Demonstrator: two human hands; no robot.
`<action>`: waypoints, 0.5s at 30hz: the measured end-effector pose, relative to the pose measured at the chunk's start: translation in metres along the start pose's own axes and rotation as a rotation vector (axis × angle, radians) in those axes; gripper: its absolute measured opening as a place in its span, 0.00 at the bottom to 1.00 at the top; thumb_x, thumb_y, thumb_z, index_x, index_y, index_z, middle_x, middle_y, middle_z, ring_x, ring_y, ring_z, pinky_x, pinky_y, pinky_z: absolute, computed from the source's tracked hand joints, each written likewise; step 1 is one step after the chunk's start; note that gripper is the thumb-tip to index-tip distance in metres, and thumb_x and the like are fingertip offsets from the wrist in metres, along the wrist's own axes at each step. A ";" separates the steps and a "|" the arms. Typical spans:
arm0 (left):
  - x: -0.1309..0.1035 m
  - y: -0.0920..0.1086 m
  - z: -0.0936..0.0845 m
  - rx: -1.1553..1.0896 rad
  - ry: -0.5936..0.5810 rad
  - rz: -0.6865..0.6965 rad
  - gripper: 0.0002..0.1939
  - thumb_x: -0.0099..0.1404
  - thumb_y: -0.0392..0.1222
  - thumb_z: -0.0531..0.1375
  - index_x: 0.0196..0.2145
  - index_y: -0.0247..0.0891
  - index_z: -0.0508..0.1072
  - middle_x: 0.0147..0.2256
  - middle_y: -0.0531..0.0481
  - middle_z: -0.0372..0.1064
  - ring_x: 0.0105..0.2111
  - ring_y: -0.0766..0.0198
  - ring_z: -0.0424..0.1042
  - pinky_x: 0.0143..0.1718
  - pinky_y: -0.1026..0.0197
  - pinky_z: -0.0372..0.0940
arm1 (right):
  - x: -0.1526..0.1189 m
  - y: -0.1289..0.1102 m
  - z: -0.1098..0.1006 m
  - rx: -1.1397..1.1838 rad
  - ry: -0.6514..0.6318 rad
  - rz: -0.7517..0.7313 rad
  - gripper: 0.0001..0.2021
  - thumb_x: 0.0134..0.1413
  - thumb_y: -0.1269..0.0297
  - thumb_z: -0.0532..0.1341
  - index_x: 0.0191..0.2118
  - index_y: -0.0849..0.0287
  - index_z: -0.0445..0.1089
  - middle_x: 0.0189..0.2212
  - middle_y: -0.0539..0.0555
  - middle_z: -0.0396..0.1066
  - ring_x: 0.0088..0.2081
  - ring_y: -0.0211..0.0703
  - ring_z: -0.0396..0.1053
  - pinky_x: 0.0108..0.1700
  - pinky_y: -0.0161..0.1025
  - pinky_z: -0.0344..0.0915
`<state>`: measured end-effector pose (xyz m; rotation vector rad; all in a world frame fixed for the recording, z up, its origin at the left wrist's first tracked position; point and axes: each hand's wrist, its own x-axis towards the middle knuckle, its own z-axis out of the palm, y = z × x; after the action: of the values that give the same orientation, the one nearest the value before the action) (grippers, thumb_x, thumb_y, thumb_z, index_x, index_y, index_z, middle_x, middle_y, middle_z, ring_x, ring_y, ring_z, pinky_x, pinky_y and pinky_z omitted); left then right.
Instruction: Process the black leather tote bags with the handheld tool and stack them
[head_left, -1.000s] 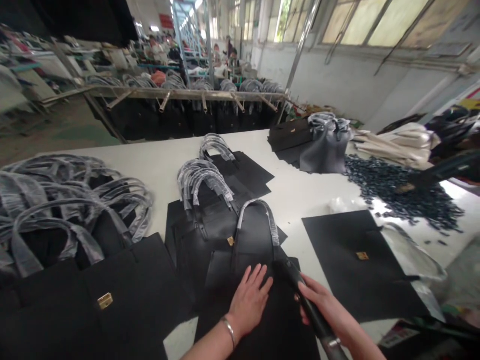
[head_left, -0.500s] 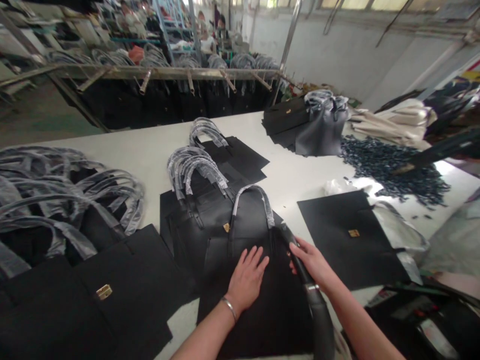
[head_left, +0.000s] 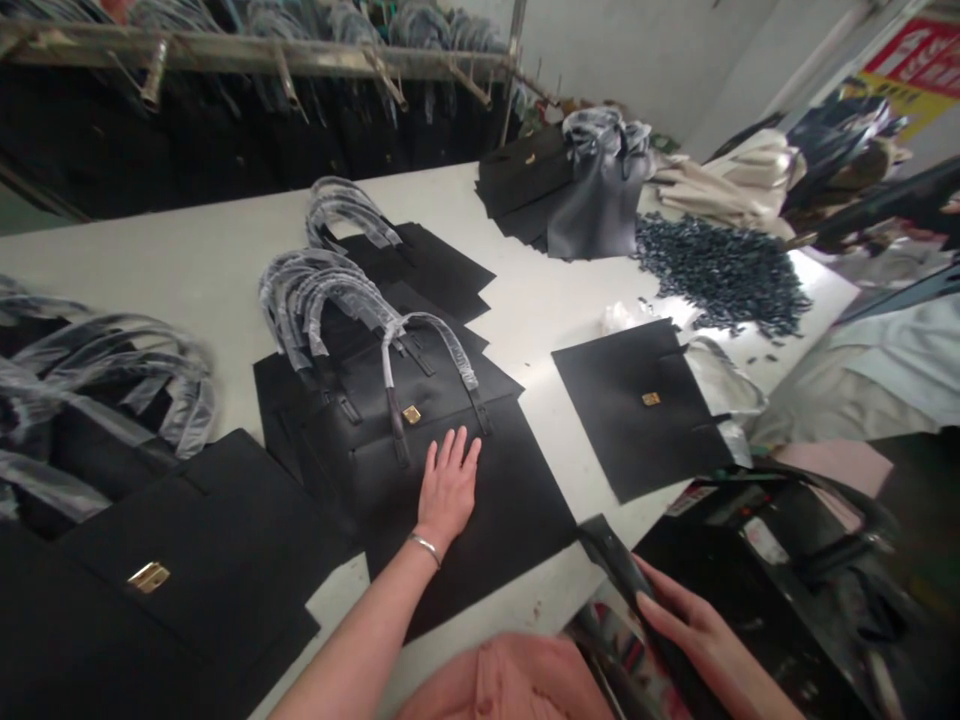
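My left hand [head_left: 448, 485] lies flat with fingers stretched on a black bag panel [head_left: 517, 490]. Clear wrap covers most of that panel's looped handle [head_left: 450, 345], and a gold clasp [head_left: 412, 414] shows just beyond my fingertips. More black panels with wrapped handles [head_left: 315, 300] are stacked underneath and behind. My right hand [head_left: 686, 615] grips a long black tube-shaped tool [head_left: 611, 555] off the table's front edge; its exact kind is unclear. The tool's tip is close to the panel's right corner, and its lower end runs out of view.
At left lies another pile of black panels [head_left: 225, 530] with wrapped handles. A single panel [head_left: 630, 420] with a gold clasp lies right on the white table [head_left: 525, 350]. Farther back are small dark pieces [head_left: 720, 275] and a rack [head_left: 247, 55] of hanging bags. A black machine [head_left: 735, 560] stands at lower right.
My right hand has drawn the tube-shaped tool down and towards me, off the panel. My left hand still rests flat on the panel. The view has tilted down and turned right.
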<state>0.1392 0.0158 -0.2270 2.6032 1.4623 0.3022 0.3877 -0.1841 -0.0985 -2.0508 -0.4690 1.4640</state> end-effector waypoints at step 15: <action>0.027 0.005 -0.023 -0.154 -0.150 -0.261 0.24 0.65 0.35 0.54 0.59 0.36 0.58 0.66 0.39 0.41 0.61 0.52 0.54 0.58 0.53 0.56 | 0.038 -0.018 0.023 0.229 0.204 -0.152 0.45 0.37 0.47 0.70 0.63 0.55 0.59 0.23 0.47 0.73 0.22 0.43 0.70 0.21 0.35 0.66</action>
<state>0.1516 0.0365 -0.2010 2.2321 1.6305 0.1765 0.3796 -0.1426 -0.1203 -1.9116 -0.3489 1.1491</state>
